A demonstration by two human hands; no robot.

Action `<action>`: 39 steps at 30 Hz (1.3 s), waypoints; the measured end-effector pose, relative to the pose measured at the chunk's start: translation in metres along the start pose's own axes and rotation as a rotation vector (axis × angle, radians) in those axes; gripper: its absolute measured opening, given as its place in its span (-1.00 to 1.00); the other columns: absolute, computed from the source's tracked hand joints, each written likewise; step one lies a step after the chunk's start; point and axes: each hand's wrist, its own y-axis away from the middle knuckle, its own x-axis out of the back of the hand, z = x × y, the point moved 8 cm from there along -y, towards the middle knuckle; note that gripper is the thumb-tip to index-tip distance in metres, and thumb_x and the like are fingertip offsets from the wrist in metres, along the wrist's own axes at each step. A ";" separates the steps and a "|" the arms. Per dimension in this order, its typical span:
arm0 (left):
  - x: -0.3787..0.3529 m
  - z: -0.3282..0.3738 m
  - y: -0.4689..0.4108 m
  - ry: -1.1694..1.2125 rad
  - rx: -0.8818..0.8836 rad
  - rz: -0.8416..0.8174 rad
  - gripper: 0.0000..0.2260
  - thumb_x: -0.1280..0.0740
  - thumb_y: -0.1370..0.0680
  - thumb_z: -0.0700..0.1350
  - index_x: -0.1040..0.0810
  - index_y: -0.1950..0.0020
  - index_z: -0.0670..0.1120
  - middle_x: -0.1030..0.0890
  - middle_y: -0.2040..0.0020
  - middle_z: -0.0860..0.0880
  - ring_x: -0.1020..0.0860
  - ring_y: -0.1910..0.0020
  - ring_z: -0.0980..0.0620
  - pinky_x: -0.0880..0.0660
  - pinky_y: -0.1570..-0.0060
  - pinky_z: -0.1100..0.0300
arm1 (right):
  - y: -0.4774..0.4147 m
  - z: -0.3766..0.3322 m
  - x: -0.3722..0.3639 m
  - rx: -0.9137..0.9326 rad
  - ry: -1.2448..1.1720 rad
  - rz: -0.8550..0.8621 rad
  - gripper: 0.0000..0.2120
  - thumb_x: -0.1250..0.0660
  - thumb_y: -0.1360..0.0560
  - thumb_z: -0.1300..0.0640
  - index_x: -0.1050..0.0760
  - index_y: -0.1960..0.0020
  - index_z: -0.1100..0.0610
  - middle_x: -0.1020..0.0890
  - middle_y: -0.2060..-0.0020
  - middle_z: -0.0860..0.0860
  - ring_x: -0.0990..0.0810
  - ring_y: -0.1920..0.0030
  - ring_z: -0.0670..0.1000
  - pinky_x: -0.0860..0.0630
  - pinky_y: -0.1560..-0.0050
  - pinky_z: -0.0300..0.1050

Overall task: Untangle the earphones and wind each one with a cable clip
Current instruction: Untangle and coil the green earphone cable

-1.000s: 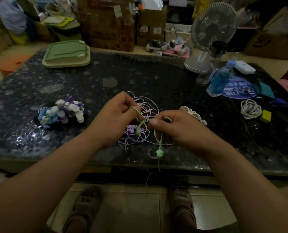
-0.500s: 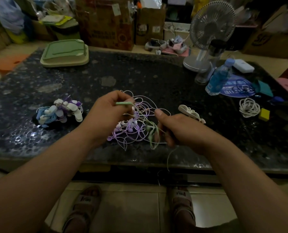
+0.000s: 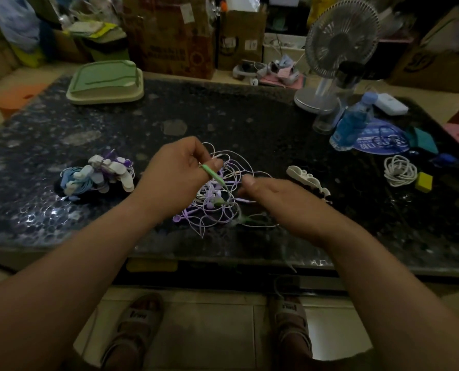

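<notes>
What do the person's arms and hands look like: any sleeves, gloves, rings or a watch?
Both forearms are bare to the frame edge, no sleeves showing. The left hand and right hand wear no gloves; no ring, watch or bracelet shows, though the right hand is slightly blurred.

Dim light is muddying everything; glare is glinting on the bench [image 3: 39,214] left of the fingers [image 3: 196,154], the right hand [image 3: 284,204] is blurring, edges are bending outward.

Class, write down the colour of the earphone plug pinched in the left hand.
The plug is light green; the head view shows it.
</notes>
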 end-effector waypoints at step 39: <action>-0.031 0.000 0.008 0.713 0.196 -0.394 -0.77 -0.22 -0.72 -0.07 -0.63 0.01 -0.09 -0.35 0.42 -0.02 -0.18 0.54 0.10 -0.05 0.54 0.24 | 0.002 -0.008 -0.006 -0.020 -0.214 0.065 -0.27 -0.22 -0.46 -0.49 -0.41 -0.49 -0.09 -0.62 -0.29 -0.16 -0.61 -0.21 -0.20 -0.52 -0.34 0.00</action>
